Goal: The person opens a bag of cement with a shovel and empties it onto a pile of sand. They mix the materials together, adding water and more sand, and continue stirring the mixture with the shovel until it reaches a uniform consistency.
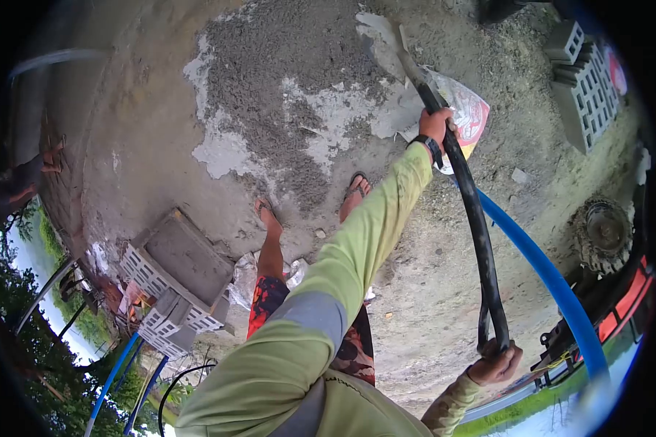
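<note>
A long shovel [469,191] with a dark, worn shaft slants from the lower right up to the top middle. My left hand [436,125], with a dark band on the wrist, is closed round the shaft partway towards the blade. At the handle end, my right hand [496,362] is closed round the grip. The blade end lies by a mound of dark grey sandy mix [277,65], partly streaked with pale grey powder [222,149]. Just beyond my left hand lies a white and red sack [468,109], partly hidden by the shovel.
Hollow blocks [590,98] are stacked at upper right. A block-sided, flat-topped structure [186,255] stands lower left. A blue pipe [543,258] curves at right, near a muddy wheel [605,227] and orange vehicle part [625,300]. Another person's foot [53,156] shows far left.
</note>
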`<state>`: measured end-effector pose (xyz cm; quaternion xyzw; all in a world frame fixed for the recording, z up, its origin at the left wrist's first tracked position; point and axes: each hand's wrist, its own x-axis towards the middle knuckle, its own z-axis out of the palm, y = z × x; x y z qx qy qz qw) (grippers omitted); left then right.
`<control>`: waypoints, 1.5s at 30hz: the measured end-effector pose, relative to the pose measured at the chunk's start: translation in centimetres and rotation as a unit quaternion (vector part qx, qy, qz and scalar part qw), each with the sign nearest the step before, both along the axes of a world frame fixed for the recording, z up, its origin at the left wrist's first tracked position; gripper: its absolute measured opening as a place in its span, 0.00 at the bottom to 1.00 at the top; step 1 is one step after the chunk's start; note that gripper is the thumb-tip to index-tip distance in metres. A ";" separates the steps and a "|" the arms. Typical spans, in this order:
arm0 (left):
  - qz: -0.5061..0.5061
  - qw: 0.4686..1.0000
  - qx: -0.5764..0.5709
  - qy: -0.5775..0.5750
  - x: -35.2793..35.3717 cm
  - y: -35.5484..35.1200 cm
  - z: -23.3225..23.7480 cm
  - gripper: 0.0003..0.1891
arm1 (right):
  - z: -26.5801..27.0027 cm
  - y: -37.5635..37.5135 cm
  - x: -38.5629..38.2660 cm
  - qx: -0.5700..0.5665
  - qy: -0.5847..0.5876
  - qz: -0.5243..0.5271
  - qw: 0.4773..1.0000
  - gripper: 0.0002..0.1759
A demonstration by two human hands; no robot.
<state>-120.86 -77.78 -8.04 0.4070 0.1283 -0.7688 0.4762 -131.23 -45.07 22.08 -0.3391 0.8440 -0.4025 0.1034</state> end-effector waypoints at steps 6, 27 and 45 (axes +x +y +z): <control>0.068 0.990 0.024 0.123 6.2 1.8 -5.2 0.07 | -0.3 -2.7 2.5 -0.004 0.069 0.160 0.985 0.22; -0.001 0.985 0.076 -0.152 27.4 12.9 -3.8 0.07 | -2.4 7.0 21.9 0.044 -0.201 -0.059 0.977 0.20; -0.214 0.945 -0.062 -0.240 10.6 5.4 -5.0 0.16 | -7.8 4.7 18.7 -0.099 -0.450 -0.288 0.839 0.25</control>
